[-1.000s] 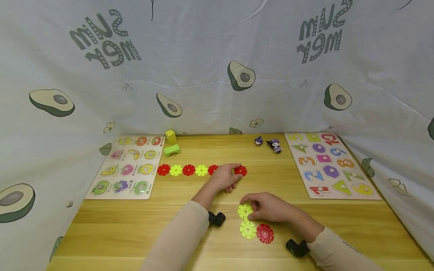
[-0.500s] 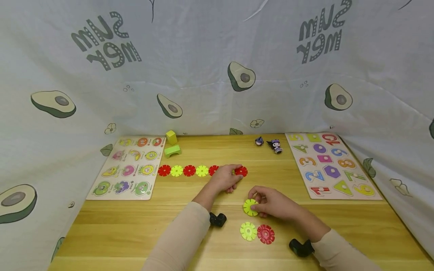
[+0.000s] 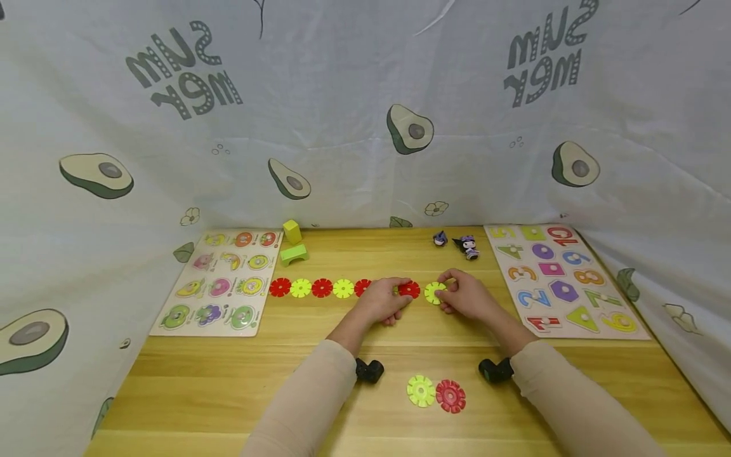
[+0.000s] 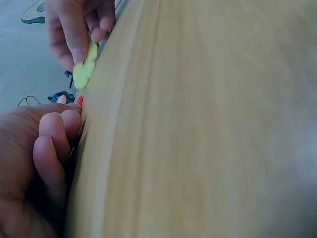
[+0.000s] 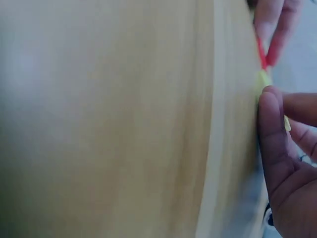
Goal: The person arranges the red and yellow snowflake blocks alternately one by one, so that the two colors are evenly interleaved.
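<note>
A row of notched plastic snowflake discs, red and yellow by turns, lies across the table. My left hand point(image 3: 379, 301) covers part of that row, its thumb and index finger pinching the red snowflake disc point(image 3: 410, 290) at the right end. Just to the right of it, my right hand point(image 3: 467, 296) pinches a yellow snowflake disc point(image 3: 433, 293) between thumb and fingers. The left wrist view shows this yellow disc point(image 4: 84, 70) tilted in the right fingers. Nearer me, another yellow disc point(image 3: 421, 391) and a red disc point(image 3: 450, 397) lie side by side.
A fruit puzzle board point(image 3: 214, 285) lies at the left and a number puzzle board point(image 3: 562, 285) at the right. Behind the row are a yellow block point(image 3: 292, 231), a green arch block point(image 3: 294, 255) and a small figurine point(image 3: 468, 246). A printed curtain point(image 3: 342, 127) hangs behind the table.
My right hand has lifted the yellow disc from beside the two near discs and carried it away from me to the row's right end. The left hand has stayed in place.
</note>
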Demonstrator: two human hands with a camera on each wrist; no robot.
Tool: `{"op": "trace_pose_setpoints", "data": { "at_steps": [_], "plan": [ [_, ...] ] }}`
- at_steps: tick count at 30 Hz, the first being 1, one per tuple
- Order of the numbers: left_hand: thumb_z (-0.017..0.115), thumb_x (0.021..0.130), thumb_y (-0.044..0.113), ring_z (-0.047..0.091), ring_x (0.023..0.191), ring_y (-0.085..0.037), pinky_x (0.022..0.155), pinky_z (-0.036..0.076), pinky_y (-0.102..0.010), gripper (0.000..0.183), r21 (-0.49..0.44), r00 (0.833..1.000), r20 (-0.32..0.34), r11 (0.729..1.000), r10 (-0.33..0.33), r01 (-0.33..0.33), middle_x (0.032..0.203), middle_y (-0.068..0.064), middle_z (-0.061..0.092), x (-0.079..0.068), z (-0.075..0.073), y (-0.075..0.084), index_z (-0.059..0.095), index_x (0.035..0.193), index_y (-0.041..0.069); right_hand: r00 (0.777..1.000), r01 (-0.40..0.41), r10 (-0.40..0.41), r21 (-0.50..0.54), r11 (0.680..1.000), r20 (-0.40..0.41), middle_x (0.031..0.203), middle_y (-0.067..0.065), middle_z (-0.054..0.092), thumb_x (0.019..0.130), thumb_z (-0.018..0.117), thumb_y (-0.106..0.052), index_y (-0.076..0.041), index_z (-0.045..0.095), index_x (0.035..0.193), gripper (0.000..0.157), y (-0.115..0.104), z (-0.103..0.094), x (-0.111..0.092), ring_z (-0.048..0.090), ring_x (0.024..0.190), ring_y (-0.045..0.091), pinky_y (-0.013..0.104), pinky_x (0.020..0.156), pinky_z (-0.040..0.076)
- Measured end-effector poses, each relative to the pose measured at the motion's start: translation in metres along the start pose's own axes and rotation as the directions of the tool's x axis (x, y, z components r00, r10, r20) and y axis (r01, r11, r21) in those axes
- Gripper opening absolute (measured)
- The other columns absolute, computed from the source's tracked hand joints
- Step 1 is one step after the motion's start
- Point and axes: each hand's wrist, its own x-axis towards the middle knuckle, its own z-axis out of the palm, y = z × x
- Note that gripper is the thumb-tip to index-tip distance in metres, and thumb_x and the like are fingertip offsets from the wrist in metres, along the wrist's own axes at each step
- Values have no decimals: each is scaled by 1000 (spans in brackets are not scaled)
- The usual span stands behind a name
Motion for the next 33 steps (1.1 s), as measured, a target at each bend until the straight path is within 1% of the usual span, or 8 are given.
{"op": "trace_pose_setpoints", "data": {
  "at_steps": [6, 11, 14, 18, 21, 24, 27, 33],
  "plan": [
    [62, 89, 32, 51, 37, -17, 37, 48, -30, 45, 6, 1000, 15, 1000, 9, -10, 52, -6, 58, 0, 1, 4, 50, 133, 33, 998, -46, 47, -49, 998, 34, 69, 11, 59, 89, 64, -23, -9, 47, 111, 32, -1, -6, 14, 59, 53, 19, 32, 52, 54],
    [62, 89, 32, 51, 36, -17, 38, 49, -30, 46, 5, 1000, 7, 1000, 7, -7, 53, -7, 58, 0, -2, 7, 50, 133, 31, 999, -37, 41, -148, 988, 19, 60, 9, 58, 86, 66, -32, -9, 48, 108, 37, -5, -8, 17, 56, 48, 19, 31, 47, 52],
    [63, 89, 31, 51, 36, -16, 37, 48, -30, 46, 1, 1000, 4, 1000, -4, 4, 52, -7, 58, -1, -3, 7, 50, 133, 31, 999, -35, 38, -176, 984, 16, 60, 7, 57, 86, 66, -35, -9, 48, 107, 38, -7, -7, 18, 56, 48, 19, 31, 46, 50],
    [62, 89, 30, 51, 36, -17, 37, 48, -29, 46, -1, 1000, 4, 1000, -6, 6, 52, -7, 58, -1, -2, 6, 50, 134, 29, 999, -35, 39, -171, 985, 19, 60, 7, 57, 87, 64, -37, -9, 48, 108, 38, -5, -5, 17, 56, 48, 18, 30, 46, 48],
    [62, 89, 30, 50, 36, -17, 37, 48, -29, 46, -4, 1000, 4, 1000, 0, 0, 52, -7, 58, -1, -2, 5, 50, 134, 29, 1000, -26, 28, -111, 993, 14, 61, 7, 58, 87, 63, -38, -10, 48, 110, 39, -1, -5, 14, 56, 49, 18, 30, 47, 49],
    [62, 89, 30, 50, 36, -17, 37, 48, -29, 47, -10, 1000, 5, 1000, 3, -3, 52, -7, 58, -2, -2, 5, 49, 134, 30, 1000, 9, -8, -48, 999, 27, 65, 8, 58, 89, 61, -37, -9, 47, 115, 41, 3, -6, 8, 57, 50, 19, 31, 49, 51],
    [63, 88, 32, 50, 36, -16, 37, 48, -29, 48, -13, 1000, 9, 1000, 4, -4, 52, -7, 58, -2, -2, 4, 48, 134, 31, 998, 39, -38, -30, 999, 48, 67, 9, 57, 89, 62, -34, -9, 47, 118, 41, 7, -6, -5, 57, 52, 20, 32, 50, 51],
    [64, 87, 36, 50, 37, -16, 37, 48, -29, 50, 4, 1000, 23, 1000, 19, -20, 52, -6, 57, -6, -1, 5, 48, 134, 32, 990, 71, -65, -47, 996, 129, 70, 8, 55, 87, 66, -29, -11, 51, 118, 39, 12, 2, -50, 55, 54, 20, 31, 49, 48]
  ]
}}
